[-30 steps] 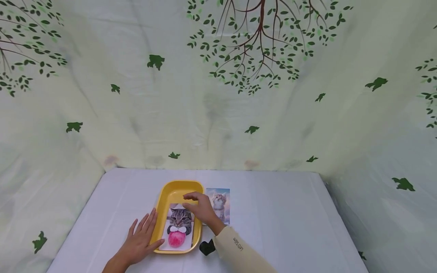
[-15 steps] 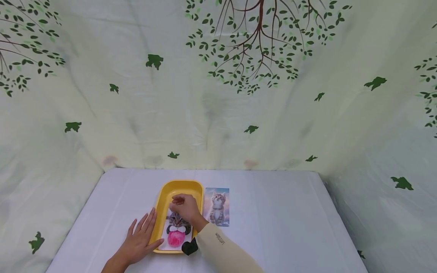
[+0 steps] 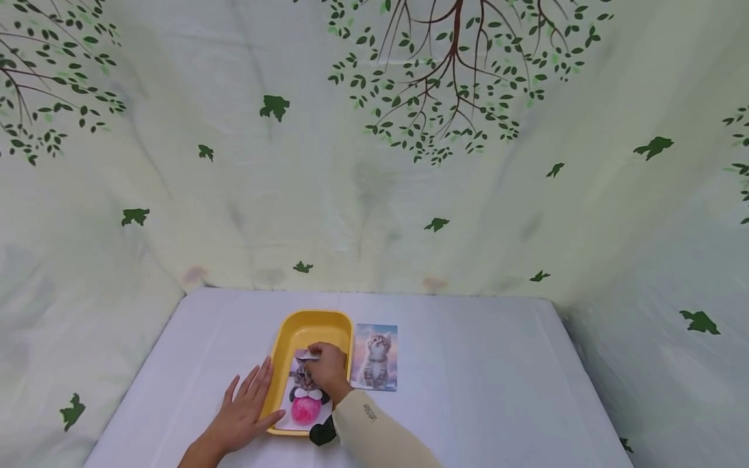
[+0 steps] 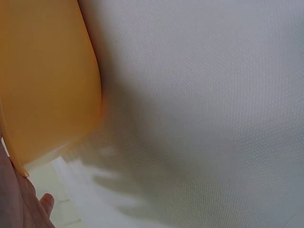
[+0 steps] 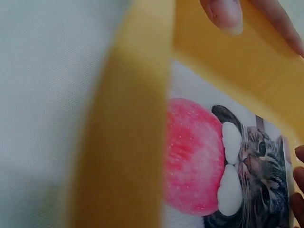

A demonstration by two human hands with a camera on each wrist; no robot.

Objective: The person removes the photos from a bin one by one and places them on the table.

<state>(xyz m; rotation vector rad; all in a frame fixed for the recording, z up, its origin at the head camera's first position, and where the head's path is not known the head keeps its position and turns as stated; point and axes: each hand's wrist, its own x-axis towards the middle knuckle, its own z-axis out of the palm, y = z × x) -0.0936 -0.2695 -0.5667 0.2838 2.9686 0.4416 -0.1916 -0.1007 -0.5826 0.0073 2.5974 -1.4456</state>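
Note:
In the head view a yellow tray [image 3: 313, 316] stands on the white table. Inside lies a photo card of a tabby cat [image 3: 283, 421] with a pink ball; the right wrist view shows the cat photo card [image 5: 278, 164] close up. My left hand [image 3: 241, 411] rests along the tray's left side, fingers straight, thumb over the near rim. My right hand [image 3: 329, 372] reaches over the right rim, fingers curled at the card's upper edge. Whether they pinch it, I cannot tell. Several fingertips show at that edge in the right wrist view.
A second photo card, with a kitten against a sky [image 3: 377, 357], lies just right of the tray. A black heart-shaped piece [image 3: 323, 431] sits beside my right sleeve [image 3: 374, 432]. A leaf-printed curtain [image 3: 374, 195] surrounds the table [image 3: 480, 364].
My right hand has come from above the tray's right side, fingers spread, leftward and down to the cat card's upper edge, where they are curled. The left hand has kept its place.

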